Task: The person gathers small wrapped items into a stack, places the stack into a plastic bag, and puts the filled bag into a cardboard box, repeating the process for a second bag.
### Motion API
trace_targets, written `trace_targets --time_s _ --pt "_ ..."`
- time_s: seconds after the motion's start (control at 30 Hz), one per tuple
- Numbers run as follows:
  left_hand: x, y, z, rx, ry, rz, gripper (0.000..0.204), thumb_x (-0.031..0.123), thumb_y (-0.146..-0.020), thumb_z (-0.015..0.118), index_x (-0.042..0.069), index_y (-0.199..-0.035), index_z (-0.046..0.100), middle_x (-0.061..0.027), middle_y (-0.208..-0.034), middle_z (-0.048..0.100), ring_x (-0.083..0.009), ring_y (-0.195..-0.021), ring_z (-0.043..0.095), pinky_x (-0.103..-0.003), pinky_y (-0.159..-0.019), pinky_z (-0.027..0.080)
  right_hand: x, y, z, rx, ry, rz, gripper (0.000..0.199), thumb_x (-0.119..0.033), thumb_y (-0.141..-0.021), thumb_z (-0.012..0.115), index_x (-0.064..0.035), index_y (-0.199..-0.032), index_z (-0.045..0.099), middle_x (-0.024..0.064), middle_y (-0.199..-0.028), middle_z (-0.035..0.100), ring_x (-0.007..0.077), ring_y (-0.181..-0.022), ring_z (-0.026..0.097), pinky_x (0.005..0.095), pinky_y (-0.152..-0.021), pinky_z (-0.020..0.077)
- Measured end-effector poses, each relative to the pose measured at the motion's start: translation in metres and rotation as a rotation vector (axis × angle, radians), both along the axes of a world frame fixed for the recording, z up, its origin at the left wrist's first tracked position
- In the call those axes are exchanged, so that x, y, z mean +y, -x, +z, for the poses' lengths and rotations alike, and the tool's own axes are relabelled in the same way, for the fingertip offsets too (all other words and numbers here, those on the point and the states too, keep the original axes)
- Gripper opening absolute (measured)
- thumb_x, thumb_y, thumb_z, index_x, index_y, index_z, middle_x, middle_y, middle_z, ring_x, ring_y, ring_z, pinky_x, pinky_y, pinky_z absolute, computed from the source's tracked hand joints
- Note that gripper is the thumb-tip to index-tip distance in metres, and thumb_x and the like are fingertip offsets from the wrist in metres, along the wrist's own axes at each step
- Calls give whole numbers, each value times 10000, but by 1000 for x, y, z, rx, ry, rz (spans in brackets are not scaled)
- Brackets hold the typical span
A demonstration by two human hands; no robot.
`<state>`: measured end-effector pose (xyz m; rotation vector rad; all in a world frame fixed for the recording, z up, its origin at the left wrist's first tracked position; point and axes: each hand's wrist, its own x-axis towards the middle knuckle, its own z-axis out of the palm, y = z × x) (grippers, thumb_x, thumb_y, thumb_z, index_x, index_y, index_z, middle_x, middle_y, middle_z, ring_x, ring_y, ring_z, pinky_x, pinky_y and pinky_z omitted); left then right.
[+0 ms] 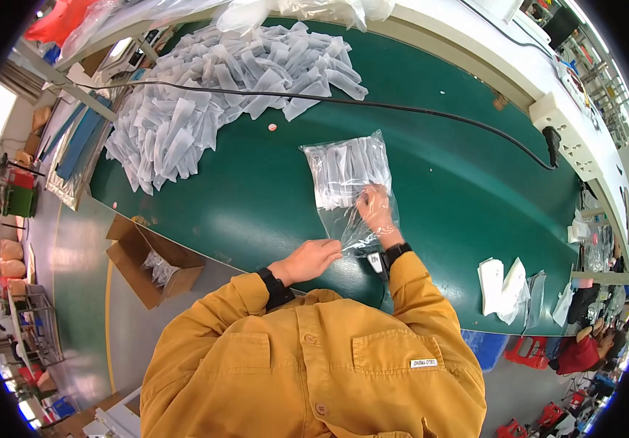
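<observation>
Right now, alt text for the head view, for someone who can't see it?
A person's left hand pinches the near end of a clear bag of whitish strips; the right hand touches the bag too. Beyond, on the green table, lies a large heap of similar strips.

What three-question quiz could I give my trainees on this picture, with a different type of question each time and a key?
1. Multiple choice: where on the clear plastic bag does the left hand have its grip?
A) The end nearest the person
B) The far end
C) The middle

2. True or false: the cardboard box stands on the green table.

3. Fill in the blank: the plug of the black cable sits in the white ____.

Key:
1. A
2. False; it is beyond the table's edge.
3. power strip
</observation>
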<state>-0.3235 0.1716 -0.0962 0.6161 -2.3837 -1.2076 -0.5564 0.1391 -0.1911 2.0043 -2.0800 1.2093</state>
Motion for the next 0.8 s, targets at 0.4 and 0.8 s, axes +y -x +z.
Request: trace_targets --time_s 0.4,0.8 --pt "-5 2 9 16 3 -131 110 123 -928 550 39 -925 478 -187 -826 551 -417 -797 558 -471 -682 457 -45 -48 0 3 -265 107 218 -174 -821 625 -14 -673 616 213 -749 627 395 -731 622 499 -647 472" --pt "-2 5 -3 8 -24 -116 131 143 -922 553 25 -919 496 -195 -818 560 -430 -784 562 -479 -671 458 -62 -54 5 -223 -338 313 330 -279 -888 560 -26 -693 643 154 -677 664 344 -651 654 400 -603 499"
